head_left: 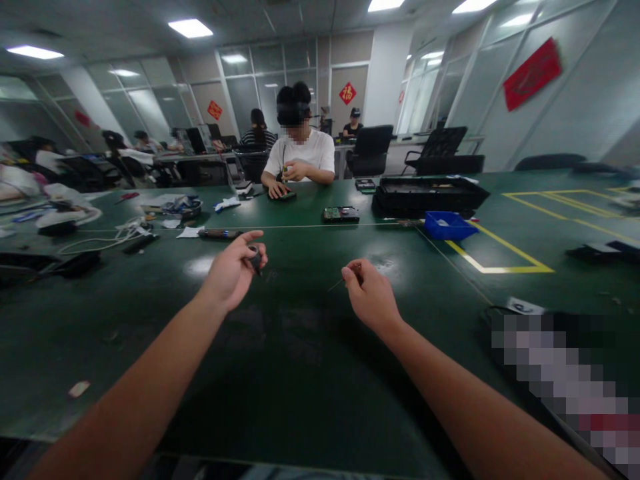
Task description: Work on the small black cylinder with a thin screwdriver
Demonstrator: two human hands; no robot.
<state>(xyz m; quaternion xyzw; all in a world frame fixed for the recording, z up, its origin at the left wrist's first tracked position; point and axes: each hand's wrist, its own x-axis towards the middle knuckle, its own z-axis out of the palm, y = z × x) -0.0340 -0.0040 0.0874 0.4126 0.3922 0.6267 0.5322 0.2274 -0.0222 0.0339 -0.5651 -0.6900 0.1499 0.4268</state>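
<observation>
My left hand (231,272) is raised above the green table (295,380), its fingers curled around a small dark rounded piece (255,258). The index finger points away from the grip, and the piece's exact kind is unclear. To the right, my right hand (369,293) pinches a thin metal rod (336,285) that sticks out leftward and down. The fingers hide its other end. A wide gap separates both hands. Just beyond my left hand lies a dark cylindrical tool handle (217,234).
Further back are a hard drive (341,214), a blue bin (450,225) and a long black tray (430,195). Cables (117,237) lie at left, a blurred-out object (565,380) at right. Across the table, a person (303,150) in a white shirt handles a small board.
</observation>
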